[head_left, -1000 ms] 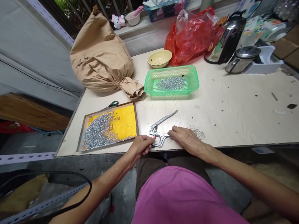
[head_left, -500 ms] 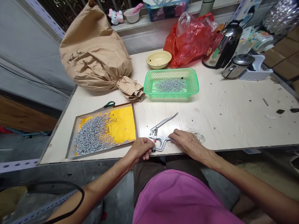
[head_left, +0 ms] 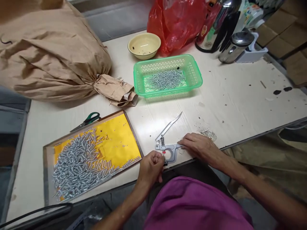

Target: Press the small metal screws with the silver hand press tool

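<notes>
A metal hand press tool (head_left: pixel 167 141) lies at the table's near edge, its long lever pointing up and to the right. My left hand (head_left: pixel 151 166) has its fingers pinched at the tool's jaw; whatever small part it holds is hidden. My right hand (head_left: pixel 200 146) rests flat on the tool's lower handle and holds it down. To the left, a flat tray with a yellow liner (head_left: pixel 120 138) carries a heap of small silver screws (head_left: pixel 78 163). Farther back stands a green plastic basket (head_left: pixel 194 72) with more silver screws (head_left: pixel 165 79) in it.
A big brown paper sack (head_left: pixel 50 60) fills the far left. Green-handled scissors (head_left: pixel 86 120) lie behind the tray. A yellow bowl (head_left: pixel 144 45), a red plastic bag (head_left: pixel 178 22), a kettle (head_left: pixel 222 22) and a steel pot (head_left: pixel 236 44) line the back. Debris (head_left: pixel 208 134) lies near my right hand.
The view has tilted down and moved closer to the table. Both hands stay at the press tool, my left hand slightly nearer the table edge.
</notes>
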Available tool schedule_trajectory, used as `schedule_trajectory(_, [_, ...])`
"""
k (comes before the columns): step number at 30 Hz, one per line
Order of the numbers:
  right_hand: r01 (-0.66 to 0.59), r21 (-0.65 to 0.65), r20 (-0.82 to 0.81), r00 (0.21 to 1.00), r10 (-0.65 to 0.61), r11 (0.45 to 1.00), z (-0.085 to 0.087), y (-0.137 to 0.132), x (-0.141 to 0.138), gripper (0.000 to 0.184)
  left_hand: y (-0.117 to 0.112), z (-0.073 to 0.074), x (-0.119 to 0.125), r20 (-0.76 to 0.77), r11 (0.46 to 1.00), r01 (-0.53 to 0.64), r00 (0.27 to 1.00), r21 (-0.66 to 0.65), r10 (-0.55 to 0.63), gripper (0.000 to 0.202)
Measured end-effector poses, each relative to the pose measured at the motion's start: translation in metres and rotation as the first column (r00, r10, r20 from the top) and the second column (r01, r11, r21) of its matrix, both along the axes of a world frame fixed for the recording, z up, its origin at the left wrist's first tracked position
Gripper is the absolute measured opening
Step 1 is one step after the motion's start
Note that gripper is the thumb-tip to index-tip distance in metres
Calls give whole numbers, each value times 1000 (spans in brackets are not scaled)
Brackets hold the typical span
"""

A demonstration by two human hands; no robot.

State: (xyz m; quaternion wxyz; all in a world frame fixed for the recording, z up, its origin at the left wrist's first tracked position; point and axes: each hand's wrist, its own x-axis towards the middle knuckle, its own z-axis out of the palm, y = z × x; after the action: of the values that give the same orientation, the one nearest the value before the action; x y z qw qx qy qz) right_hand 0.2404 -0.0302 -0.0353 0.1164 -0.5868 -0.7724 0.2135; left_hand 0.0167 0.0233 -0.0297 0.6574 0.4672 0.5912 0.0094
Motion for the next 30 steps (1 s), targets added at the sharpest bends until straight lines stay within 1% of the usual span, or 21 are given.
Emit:
schedule_trajectory(5, [44, 63, 26, 999, -46, 997, -4, -3, -4, 22, 3, 3, 0, -1, 1000, 20, 1000, 8, -20, 18])
schedule_trajectory(11, [12, 135, 68, 997, -21, 991, -2, -4, -3, 20, 7, 8, 2, 21, 995, 89, 996, 34, -90, 14])
schedule_trajectory(15, [-13, 184, 70, 998, 0, 983, -3, -5, -2, 21, 12, 15, 6, -40, 984, 164, 986, 70, -162, 9])
schedule_trajectory(17, [-9, 209, 73, 997, -7, 978, -3, -6, -3, 21, 14, 18, 8, -76, 972, 221, 974, 81, -215, 13])
schedule_trajectory(19, [-1, 229, 80, 997, -18, 973, -3, -7, -3, 20, 15, 20, 10, -105, 965, 251, 964, 74, -243, 16])
schedule_trajectory(22, [10, 228, 100, 994, -34, 974, -3, -7, -3, 20, 14, 26, 13, -134, 971, 230, 966, 69, -219, 19])
schedule_trajectory(25, [-2, 209, 123, 992, -24, 978, -3, -6, -3, 19, 11, 30, 15, -145, 973, 215, 969, 84, -201, 22])
schedule_trajectory(27, [-14, 190, 140, 990, -13, 982, -2, -5, -3, 19, 9, 31, 15, -151, 973, 212, 969, 95, -196, 23])
schedule_trajectory(30, [-17, 139, 174, 985, -7, 990, 2, -4, -3, 19, 8, 28, 14, -140, 973, 199, 973, 115, -182, 21])
